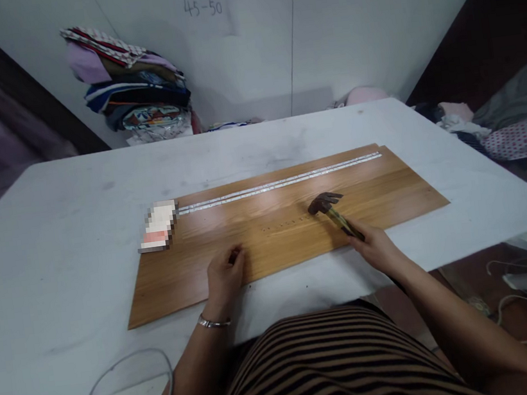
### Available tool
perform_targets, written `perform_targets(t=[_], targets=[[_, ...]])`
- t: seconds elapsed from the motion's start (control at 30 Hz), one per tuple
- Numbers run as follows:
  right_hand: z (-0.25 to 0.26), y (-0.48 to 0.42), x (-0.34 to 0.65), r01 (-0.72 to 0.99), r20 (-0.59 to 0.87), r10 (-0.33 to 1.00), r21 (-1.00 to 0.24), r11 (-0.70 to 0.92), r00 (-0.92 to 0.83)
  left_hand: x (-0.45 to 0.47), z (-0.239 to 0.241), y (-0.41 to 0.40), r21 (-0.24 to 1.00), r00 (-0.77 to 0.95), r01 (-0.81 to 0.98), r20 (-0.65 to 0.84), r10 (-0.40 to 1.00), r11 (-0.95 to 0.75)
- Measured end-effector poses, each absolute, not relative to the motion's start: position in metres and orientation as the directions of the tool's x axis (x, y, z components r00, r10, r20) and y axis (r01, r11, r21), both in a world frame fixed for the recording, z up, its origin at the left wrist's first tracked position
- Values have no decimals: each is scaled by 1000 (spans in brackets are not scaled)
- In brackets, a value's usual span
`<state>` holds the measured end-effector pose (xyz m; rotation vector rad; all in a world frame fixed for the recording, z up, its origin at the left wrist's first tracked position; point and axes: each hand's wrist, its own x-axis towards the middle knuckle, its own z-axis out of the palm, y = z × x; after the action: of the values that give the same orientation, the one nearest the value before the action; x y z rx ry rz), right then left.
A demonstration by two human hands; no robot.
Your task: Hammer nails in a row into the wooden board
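Note:
A wood-grain board (pixel 209 230) lies flat on the white table. My right hand (pixel 374 244) is wrapped round the handle of a claw hammer (pixel 325 203), whose head is over the board's middle right. Left of the hammer head runs a row of small dark marks or nails (pixel 286 223), too small to tell which. My left hand (pixel 225 274) is at the board's near edge, its fingers curled closed; what they hold, if anything, I cannot make out. Two thin whitish strips (pixel 281 184) lie side by side along the far part of the board.
A blurred white and orange item (pixel 158 225) rests on the board's left end. Folded clothes (pixel 137 84) are stacked behind the table (pixel 57 250) against the wall. A grey cable loop (pixel 90 392) hangs near the front left edge. More cloth (pixel 522 134) lies at the right.

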<state>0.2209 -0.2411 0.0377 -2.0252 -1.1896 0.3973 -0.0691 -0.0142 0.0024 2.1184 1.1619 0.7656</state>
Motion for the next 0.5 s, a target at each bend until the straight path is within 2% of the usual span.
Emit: perform_targets(t=[0.2,0.37,0.5], targets=[[39,-242,221,617,98,851,-731,-291,517,-69,-3,-14,701,471,520,242,849,-488],[36,-243,223,619,87,855,-728,-296,511,-68,-1,-17,616,546,541,261,796,-573],[34,-243,223,612,90,846,-730,-303,526,-69,0,-17,599,587,530,251,770,-600]])
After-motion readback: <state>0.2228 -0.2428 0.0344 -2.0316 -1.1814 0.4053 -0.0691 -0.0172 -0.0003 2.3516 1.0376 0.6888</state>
